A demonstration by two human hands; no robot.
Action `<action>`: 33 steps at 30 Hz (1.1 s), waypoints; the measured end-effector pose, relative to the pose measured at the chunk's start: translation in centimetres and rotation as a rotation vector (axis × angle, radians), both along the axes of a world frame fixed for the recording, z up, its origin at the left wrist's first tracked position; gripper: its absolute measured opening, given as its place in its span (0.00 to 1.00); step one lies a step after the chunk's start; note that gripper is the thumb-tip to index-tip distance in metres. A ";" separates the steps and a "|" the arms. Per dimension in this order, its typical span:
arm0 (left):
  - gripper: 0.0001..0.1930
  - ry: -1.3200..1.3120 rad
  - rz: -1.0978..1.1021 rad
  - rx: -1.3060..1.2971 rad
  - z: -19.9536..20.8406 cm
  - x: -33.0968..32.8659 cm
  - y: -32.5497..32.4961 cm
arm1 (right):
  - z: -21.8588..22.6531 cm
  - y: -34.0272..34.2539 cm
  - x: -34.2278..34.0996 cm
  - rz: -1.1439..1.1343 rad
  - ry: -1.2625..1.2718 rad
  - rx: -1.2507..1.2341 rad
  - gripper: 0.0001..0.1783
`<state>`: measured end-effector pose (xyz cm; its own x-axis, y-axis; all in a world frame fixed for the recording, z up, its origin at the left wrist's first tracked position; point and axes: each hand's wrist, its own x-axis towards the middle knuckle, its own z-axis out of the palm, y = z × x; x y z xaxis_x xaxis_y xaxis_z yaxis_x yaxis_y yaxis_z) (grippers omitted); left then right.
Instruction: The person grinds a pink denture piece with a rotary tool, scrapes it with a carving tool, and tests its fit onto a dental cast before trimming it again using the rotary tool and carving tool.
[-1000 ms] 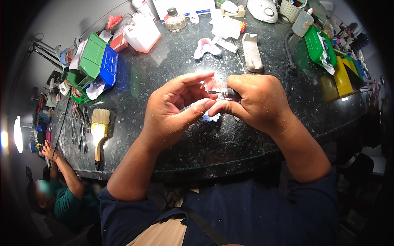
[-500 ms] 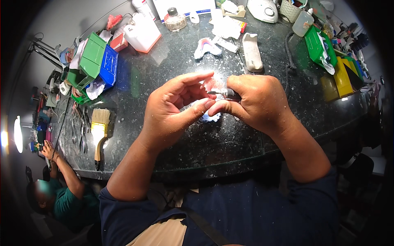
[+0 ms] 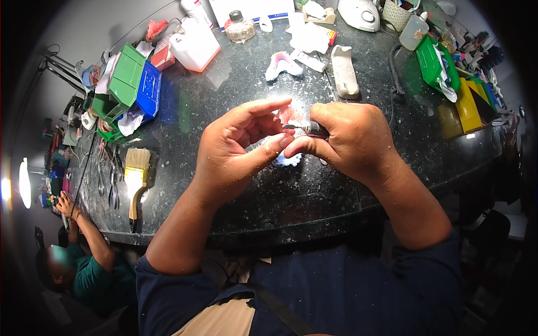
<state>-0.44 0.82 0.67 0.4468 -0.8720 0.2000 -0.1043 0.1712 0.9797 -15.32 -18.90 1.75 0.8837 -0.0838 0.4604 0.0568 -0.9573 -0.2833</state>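
Left hand (image 3: 222,154) was curled, fingers and thumb apparently pinching a small pink piece (image 3: 289,115) over the dark bench (image 3: 235,221); its far side was hidden. Right hand (image 3: 356,137) was closed around a grey cylindrical tool (image 3: 311,129), slim dark tip pointing left, at or just beside the piece; contact could not be told. Thumbs met or nearly met below the tip. Main risk, in my judgement: with the tip so near the left fingers, a small slip or skid could have nicked the skin. A loose pinch might have let the piece twist or drop onto the blue scalloped object (image 3: 287,161) lying beneath. Pressing too hard could have gouged or cracked it. Pale specks dusted both hands; grit might have weakened the grip.
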 end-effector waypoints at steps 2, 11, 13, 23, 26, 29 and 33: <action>0.26 -0.009 0.002 0.002 0.0 0.0 0.0 | -0.2 0.0 0.1 0.005 -0.023 -0.015 0.33; 0.26 -0.044 -0.001 0.008 0.1 0.1 -0.1 | -0.2 0.1 0.1 0.004 -0.040 -0.027 0.33; 0.26 -0.043 -0.005 0.006 0.1 0.1 -0.1 | -0.1 0.0 0.0 0.004 -0.038 -0.029 0.33; 0.26 -0.055 -0.002 0.006 0.1 0.2 0.0 | 0.0 0.0 0.0 -0.002 -0.009 -0.032 0.33; 0.26 -0.052 -0.005 0.010 0.0 0.2 0.0 | -0.4 0.1 0.1 0.004 -0.037 -0.032 0.33; 0.26 -0.040 -0.006 0.002 0.0 0.2 0.0 | -0.1 0.0 0.0 0.001 -0.030 -0.030 0.32; 0.26 -0.077 -0.003 0.006 0.0 0.3 0.0 | -0.2 0.0 0.0 0.008 -0.031 -0.026 0.33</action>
<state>-0.17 0.83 0.66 0.4273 -0.8749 0.2279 -0.1787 0.1654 0.9699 -15.29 -18.85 1.53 0.8696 -0.0643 0.4896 0.0728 -0.9640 -0.2559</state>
